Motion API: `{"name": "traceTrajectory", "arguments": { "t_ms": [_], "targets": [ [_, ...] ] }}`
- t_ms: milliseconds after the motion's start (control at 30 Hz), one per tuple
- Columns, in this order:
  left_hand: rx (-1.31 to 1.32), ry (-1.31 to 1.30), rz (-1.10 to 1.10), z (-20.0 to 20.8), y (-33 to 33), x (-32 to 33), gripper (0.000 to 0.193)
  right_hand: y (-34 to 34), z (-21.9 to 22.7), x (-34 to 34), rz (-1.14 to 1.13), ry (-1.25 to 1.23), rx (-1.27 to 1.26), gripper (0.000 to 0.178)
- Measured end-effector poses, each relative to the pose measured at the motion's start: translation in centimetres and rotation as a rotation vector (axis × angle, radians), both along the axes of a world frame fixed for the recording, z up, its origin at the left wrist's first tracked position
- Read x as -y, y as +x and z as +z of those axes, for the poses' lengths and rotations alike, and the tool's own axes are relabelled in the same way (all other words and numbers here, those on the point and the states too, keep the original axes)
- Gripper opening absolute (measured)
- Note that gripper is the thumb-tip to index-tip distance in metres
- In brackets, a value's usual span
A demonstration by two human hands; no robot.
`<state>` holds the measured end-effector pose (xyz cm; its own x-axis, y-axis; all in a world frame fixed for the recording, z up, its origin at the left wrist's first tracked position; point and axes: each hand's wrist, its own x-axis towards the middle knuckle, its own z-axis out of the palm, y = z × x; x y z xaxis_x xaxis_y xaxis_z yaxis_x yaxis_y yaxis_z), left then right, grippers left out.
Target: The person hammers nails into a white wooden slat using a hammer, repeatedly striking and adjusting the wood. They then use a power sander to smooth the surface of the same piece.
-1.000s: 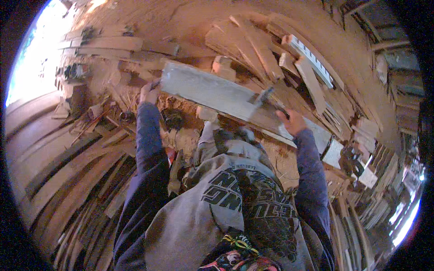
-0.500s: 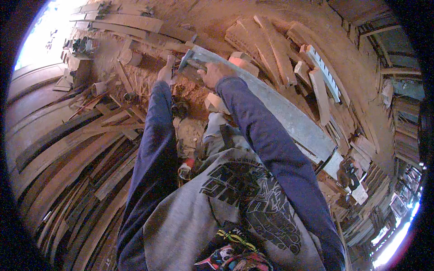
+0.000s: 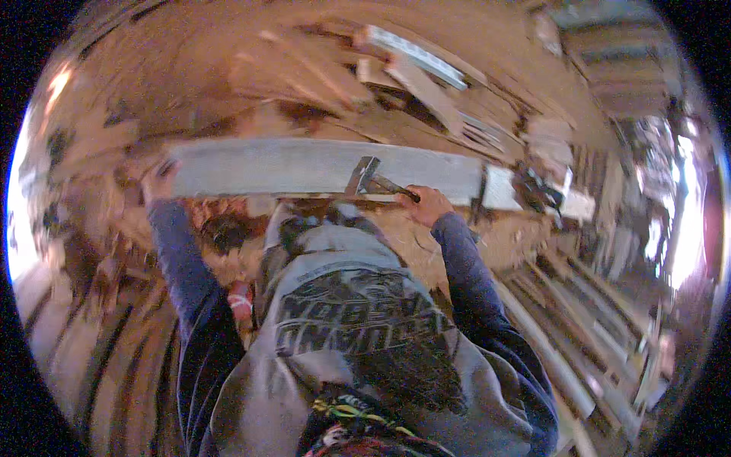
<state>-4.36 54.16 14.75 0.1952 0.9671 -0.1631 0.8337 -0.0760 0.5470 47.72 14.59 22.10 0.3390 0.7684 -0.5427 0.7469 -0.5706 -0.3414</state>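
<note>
Workshop ground (image 3: 183,53) bears timber (image 3: 426,95). Plank (image 3: 266,167) laid crosswise, hammer (image 3: 365,175) gripped in right hand (image 3: 428,206); blur obscures grip of left hand (image 3: 159,183) and work remaining.

Over the grey plank (image 3: 259,169), room is free between left hand (image 3: 161,183) and hammer (image 3: 363,175); the right hand (image 3: 428,206) blocks part of its near edge.
</note>
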Motion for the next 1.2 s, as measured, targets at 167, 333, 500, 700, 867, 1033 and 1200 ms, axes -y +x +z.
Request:
{"name": "traceTrajectory", "arguments": {
  "t_ms": [167,333,500,700,867,1033,1200],
  "targets": [
    [0.208,-0.082,-0.021,-2.2,-1.2,-2.6,0.047,11.9,-2.3,14.5,-0.178,0.006,0.196,0.050],
    [0.402,-0.075,0.152,-6.7,-5.2,-4.2,0.048,19.0,0.5,21.3,-0.375,-0.092,0.191,0.052],
    [0.283,-0.274,-0.257,-3.7,-6.8,-6.9,0.045,18.8,-2.6,14.3,-0.724,0.137,0.276,0.065],
    [-0.059,-0.091,-0.073,-3.0,-4.9,-6.4,0.054,17.4,-4.8,4.5,-0.968,0.259,0.290,0.077],
    [-0.108,-0.104,0.192,-2.3,-3.5,-5.4,0.065,17.1,-2.8,4.9,-1.095,0.311,0.324,0.078],
    [0.655,-0.348,0.452,1.6,-3.0,-1.3,0.046,16.1,-4.0,9.3,-1.199,0.414,0.312,0.072],
    [0.609,0.001,0.203,2.7,-0.9,3.3,0.041,15.4,-5.4,12.8,-1.422,0.618,0.096,0.065]
  ]
}}
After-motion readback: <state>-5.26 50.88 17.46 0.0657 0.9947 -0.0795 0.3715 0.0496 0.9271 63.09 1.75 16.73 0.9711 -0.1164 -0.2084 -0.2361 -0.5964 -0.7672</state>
